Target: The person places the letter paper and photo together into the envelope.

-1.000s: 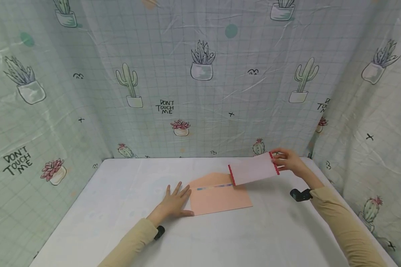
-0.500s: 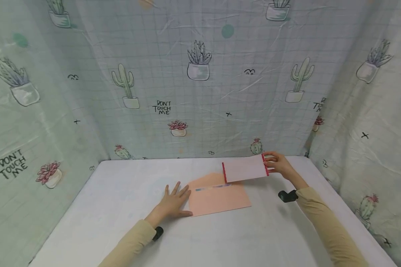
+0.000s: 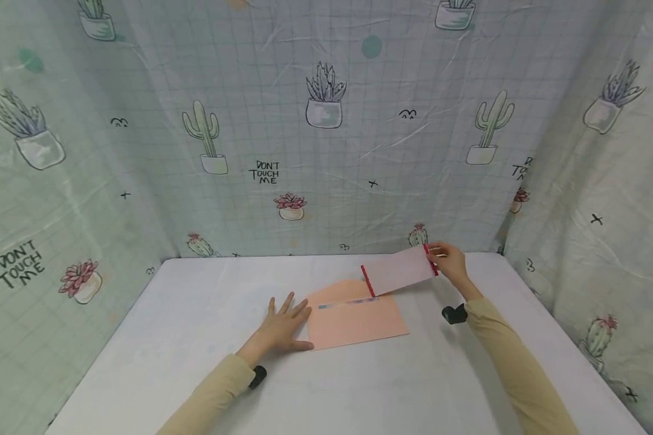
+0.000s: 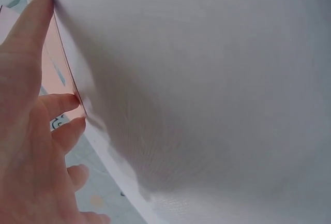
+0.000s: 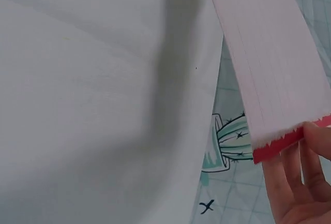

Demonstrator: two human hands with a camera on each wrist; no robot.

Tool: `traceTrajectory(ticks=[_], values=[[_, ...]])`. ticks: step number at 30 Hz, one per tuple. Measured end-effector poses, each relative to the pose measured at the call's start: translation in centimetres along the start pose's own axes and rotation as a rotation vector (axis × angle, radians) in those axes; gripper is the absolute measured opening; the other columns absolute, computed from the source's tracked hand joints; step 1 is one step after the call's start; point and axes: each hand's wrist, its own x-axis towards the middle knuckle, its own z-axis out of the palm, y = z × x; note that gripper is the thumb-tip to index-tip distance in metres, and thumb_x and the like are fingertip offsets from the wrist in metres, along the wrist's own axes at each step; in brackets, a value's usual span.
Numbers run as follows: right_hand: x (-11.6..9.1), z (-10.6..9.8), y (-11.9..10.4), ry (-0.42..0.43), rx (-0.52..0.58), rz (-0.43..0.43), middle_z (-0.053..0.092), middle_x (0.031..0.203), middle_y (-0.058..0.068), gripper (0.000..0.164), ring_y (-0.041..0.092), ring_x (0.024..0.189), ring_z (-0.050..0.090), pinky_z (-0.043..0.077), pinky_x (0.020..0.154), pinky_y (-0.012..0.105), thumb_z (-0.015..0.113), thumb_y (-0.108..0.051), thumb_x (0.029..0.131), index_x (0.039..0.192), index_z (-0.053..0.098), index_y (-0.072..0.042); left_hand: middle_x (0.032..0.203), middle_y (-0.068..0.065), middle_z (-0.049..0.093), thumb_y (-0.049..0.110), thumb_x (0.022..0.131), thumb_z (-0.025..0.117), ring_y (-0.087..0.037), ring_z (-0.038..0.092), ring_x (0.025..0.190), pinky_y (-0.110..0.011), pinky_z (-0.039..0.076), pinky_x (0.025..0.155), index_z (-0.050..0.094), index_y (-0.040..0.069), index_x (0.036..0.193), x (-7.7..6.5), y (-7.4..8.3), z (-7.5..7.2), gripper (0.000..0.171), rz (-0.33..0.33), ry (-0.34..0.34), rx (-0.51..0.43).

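A peach envelope lies on the white table with its flap spread toward the back; a bluish strip runs along its opening. My left hand rests at its left edge, fingers spread, and the left wrist view shows the thumb and fingertips touching the envelope's edge. A pale pink sheet with red strips at both short ends is held by my right hand. In the right wrist view, thumb and fingers pinch its red end. The sheet's other end hangs over the envelope flap's right side.
The white table extends around the envelope. A curtain printed with cacti stands behind it and along both sides. Dark wrist devices sit below both hands.
My right hand has moved left with the pink sheet, most of it in the first half second. Its right end then tilts up a little. The left hand stays on the envelope.
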Motion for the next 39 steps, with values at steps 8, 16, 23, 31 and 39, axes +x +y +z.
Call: traceTrajectory(ticks=[8,16,23,31,39], values=[[0.7,0.2,0.6,0.075,-0.073,-0.051,0.063,0.097,0.028,0.024,0.039,0.083,0.063,0.050,0.055,0.025,0.059,-0.004,0.083,0.107,0.061,0.002,0.148,-0.006,0.025,0.065,0.075,0.052,-0.038,0.010,0.137,-0.069,0.008,0.099,0.032,0.013,0.139,0.2,-0.1,0.1,0.085,-0.021,-0.031,0.019],[0.9,1.4,0.7,0.066,-0.085,-0.128,0.062,0.095,0.030,0.025,0.041,0.084,0.061,0.050,0.072,0.048,0.058,0.002,0.082,0.106,0.060,0.004,0.148,-0.008,0.025,0.065,0.074,0.053,-0.039,0.011,0.137,-0.070,0.010,0.098,0.032,0.011,0.139,0.1,0.0,-0.2,0.087,-0.017,-0.050,0.027],[1.3,2.3,0.2,-0.004,-0.092,-0.138,0.061,0.097,0.030,0.034,0.040,0.081,0.062,0.051,0.062,0.037,0.055,0.005,0.083,0.116,0.055,0.001,0.147,-0.007,0.025,0.065,0.074,0.053,-0.039,0.011,0.137,-0.069,0.010,0.099,0.031,0.011,0.139,0.2,0.1,-0.4,0.087,-0.009,-0.042,0.035],[1.3,2.8,0.0,-0.133,-0.062,-0.085,0.059,0.099,0.028,0.036,0.029,0.071,0.059,0.040,0.045,0.021,0.051,0.003,0.085,0.120,0.053,-0.003,0.148,-0.006,0.025,0.067,0.072,0.052,-0.038,0.011,0.137,-0.070,0.010,0.098,0.031,0.013,0.139,0.4,0.0,-0.2,0.089,-0.016,-0.042,0.043],[1.5,2.7,-0.2,-0.289,-0.030,-0.018,0.059,0.101,0.027,0.035,0.025,0.077,0.062,0.054,0.061,0.032,0.053,-0.001,0.086,0.121,0.052,-0.003,0.147,-0.005,0.026,0.069,0.071,0.052,-0.038,0.011,0.137,-0.069,0.010,0.098,0.032,0.014,0.139,0.6,0.0,0.1,0.090,-0.029,-0.039,0.051]])
